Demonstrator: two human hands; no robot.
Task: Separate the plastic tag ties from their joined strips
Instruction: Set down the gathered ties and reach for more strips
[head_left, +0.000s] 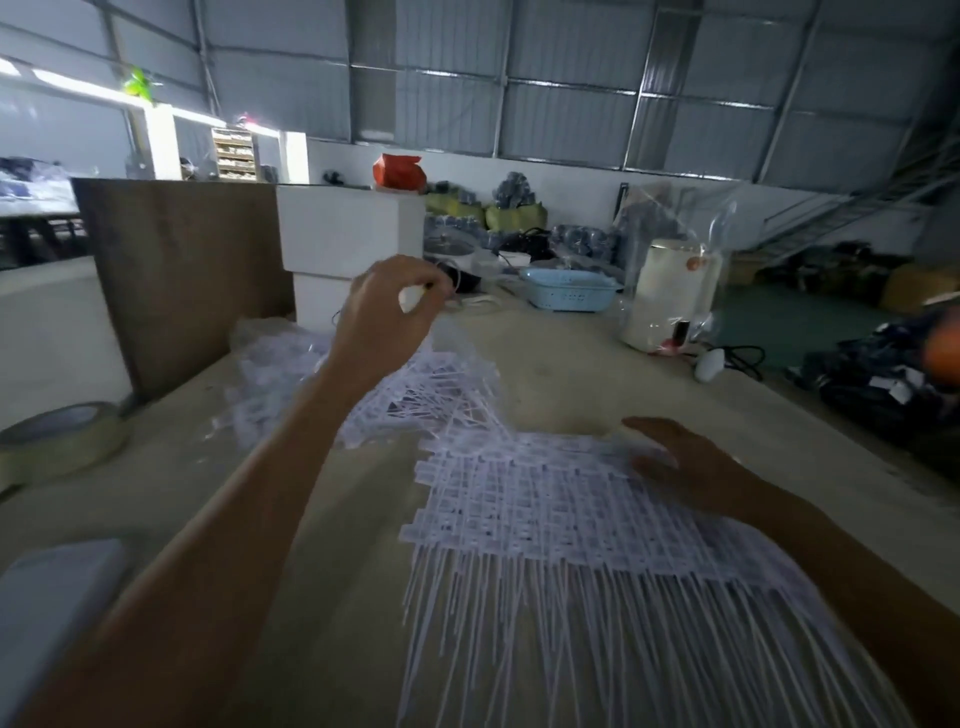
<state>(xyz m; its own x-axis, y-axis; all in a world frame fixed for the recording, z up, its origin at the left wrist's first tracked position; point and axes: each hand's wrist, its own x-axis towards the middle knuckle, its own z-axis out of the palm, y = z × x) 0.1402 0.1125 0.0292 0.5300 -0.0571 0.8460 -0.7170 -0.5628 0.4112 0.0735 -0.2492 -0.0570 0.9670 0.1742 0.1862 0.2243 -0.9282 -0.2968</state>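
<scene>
A wide stack of joined white tag-tie strips (545, 519) lies on the table in front of me, with the thin tails pointing toward me. My right hand (675, 462) rests flat on the stack's far right corner, fingers spread. My left hand (389, 312) is raised above the table beyond the stack, fingers curled, pinching a small white piece (413, 297) that looks like a tag tie. Below and behind that hand sits a looser heap of white ties (436, 395), and a clear plastic bag with more ties (275, 364) lies to its left.
A roll of tape (62, 441) sits at the left table edge, a brown board (182, 275) and white box (343, 228) stand behind. A blue basket (569, 291), a white jar in a plastic bag (670, 296) and a nail-polish bottle (679, 332) stand far right.
</scene>
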